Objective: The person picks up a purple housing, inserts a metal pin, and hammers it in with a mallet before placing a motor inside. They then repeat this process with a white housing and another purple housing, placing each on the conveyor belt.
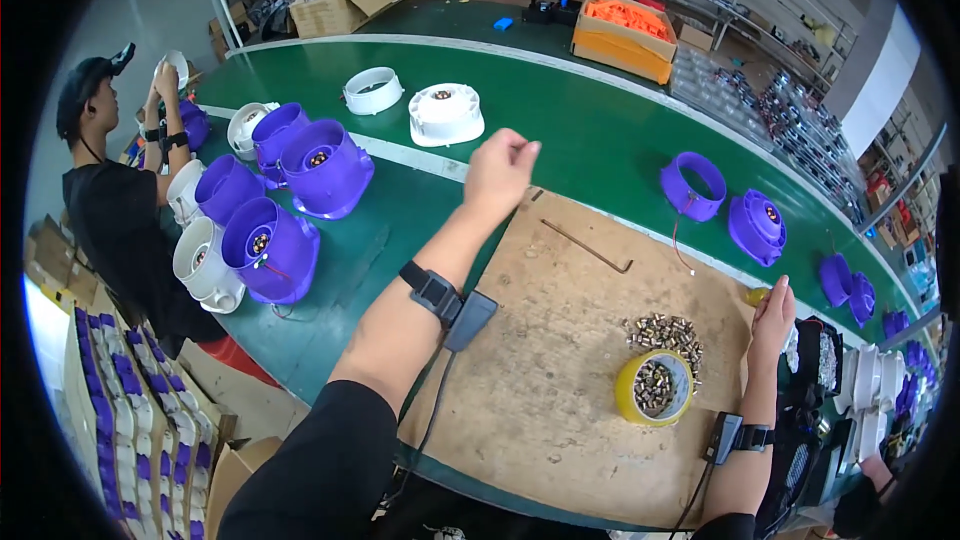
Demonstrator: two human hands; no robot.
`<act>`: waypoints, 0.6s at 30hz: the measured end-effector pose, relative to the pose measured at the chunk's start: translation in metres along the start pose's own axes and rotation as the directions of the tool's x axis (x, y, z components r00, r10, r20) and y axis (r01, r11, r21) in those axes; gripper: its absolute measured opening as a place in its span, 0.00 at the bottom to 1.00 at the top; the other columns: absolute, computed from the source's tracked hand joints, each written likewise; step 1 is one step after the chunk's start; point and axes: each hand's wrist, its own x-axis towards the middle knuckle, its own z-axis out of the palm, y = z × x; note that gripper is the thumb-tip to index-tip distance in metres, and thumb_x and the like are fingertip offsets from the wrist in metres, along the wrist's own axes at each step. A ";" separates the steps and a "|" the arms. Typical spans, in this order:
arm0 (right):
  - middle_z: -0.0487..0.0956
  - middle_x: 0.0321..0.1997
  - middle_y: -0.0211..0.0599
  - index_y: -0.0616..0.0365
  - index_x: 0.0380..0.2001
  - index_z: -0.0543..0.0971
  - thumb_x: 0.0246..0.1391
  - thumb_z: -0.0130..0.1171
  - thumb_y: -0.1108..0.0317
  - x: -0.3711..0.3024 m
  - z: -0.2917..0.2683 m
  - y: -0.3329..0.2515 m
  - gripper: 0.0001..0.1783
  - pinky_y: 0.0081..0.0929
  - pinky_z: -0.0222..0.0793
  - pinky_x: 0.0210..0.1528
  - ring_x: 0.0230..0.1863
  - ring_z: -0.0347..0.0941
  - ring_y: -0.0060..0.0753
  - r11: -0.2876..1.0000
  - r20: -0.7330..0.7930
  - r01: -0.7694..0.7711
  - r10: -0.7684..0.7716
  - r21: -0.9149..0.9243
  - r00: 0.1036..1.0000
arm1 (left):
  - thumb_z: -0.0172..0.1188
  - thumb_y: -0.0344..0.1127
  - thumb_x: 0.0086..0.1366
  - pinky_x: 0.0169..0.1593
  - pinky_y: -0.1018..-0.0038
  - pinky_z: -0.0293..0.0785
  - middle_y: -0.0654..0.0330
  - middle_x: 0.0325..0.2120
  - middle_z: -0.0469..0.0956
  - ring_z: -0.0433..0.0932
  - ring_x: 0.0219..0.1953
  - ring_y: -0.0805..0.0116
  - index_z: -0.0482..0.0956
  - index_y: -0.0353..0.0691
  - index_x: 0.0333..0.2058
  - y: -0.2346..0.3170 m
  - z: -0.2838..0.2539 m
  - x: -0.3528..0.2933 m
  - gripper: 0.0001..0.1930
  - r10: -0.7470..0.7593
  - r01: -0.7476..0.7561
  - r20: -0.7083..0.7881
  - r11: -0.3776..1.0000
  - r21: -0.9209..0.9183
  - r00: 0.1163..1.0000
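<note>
Green bench (560, 130) under brown board (560, 340), purple housings (325, 165), probably loose screws (665, 332).

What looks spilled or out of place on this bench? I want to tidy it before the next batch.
Small metal parts lie in a loose heap on the brown board, beside the yellow tape roll that holds more of them. A bent metal rod lies loose and askew on the same board.
</note>
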 end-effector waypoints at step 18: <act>0.64 0.20 0.19 0.48 0.23 0.66 0.70 0.50 0.55 0.004 -0.001 0.020 0.20 0.16 0.52 0.19 0.19 0.57 0.11 0.999 0.074 0.038 -0.041 0.032 0.996 | 0.64 0.34 0.59 0.50 0.55 0.77 0.50 0.51 0.71 0.78 0.50 0.47 0.76 0.42 0.49 -0.066 -0.048 0.063 0.18 -0.068 -0.090 0.192 0.701 0.707 0.979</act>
